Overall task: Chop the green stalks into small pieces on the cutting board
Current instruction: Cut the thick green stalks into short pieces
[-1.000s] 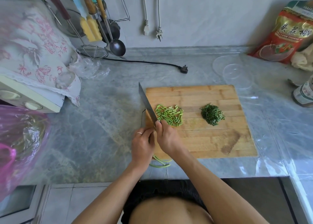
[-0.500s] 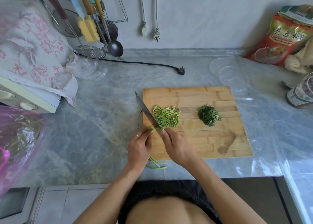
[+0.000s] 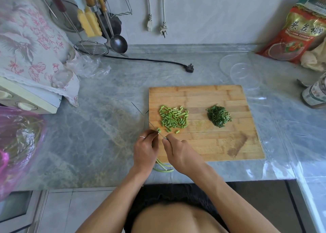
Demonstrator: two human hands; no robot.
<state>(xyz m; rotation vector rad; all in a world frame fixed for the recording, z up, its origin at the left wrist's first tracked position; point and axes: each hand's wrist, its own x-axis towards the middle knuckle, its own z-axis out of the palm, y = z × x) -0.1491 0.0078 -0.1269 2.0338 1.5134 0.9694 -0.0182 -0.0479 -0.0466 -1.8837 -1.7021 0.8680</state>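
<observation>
A wooden cutting board point(image 3: 211, 144) lies on the grey counter. On it sit a pile of cut light green stalk pieces point(image 3: 173, 117) and a smaller heap of dark green chopped leaves point(image 3: 218, 116). My right hand point(image 3: 180, 153) grips the handle of a knife point(image 3: 148, 121), whose blade stands nearly edge-on at the board's left edge. My left hand point(image 3: 145, 149) holds a bundle of green stalks point(image 3: 163, 167); their ends trail off the board's front left corner under my wrist. Freshly cut bits point(image 3: 158, 130) lie by the blade near my fingertips.
Clear plastic containers point(image 3: 245, 75) stand behind the board. A red bag point(image 3: 296, 32) and a bottle point(image 3: 315, 93) are at the right. A black plug and cord point(image 3: 189, 68), hanging utensils point(image 3: 98, 21), a cloth-covered appliance point(image 3: 26, 56) and a pink bag point(image 3: 15, 144) are at the left.
The knife blade has dropped from tilted and raised to edge-on at the board's left edge. A few more cut pieces lie beside the pile. Both hands stay close together.
</observation>
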